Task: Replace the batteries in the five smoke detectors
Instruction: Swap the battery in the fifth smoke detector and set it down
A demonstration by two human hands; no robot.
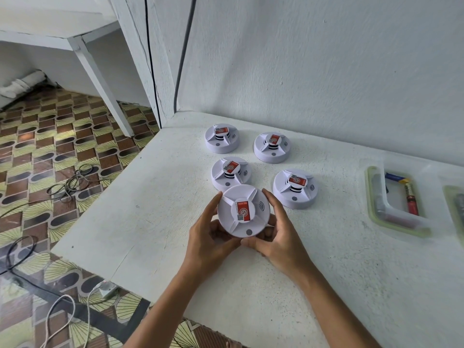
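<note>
Both forearms enter from the lower edge of the view and converge above the middle of the white counter [155,222]. The left hand [211,237] wraps the left side of the held smoke detector [243,210]: the index finger extends up along the left rim, the thumb lies below the lower edge, and the remaining fingers curl underneath. The right hand [281,237] mirrors this on the right side, with the index finger up along the right rim and the thumb crossing below the lower edge toward the left thumb. Each grip is clamped on the detector body, so the unit is carried between the two hands, lifted clear of the counter and tilted with its face toward the camera.

The held detector is a round white housing with three raised ribs running from a central raised cap. The cap carries a red and white label with a small code square. A grey dot sits near the lower rim, and curved sound slots are on the right.

Four more detectors of the same type rest face up on the counter beyond the hands: far left [222,138], far right [272,146], near left [229,173] and near right [295,188]. The near left unit is partly covered by the held one.

A clear container with a green rim [371,197] stands well to the right and holds batteries [410,199].
</note>
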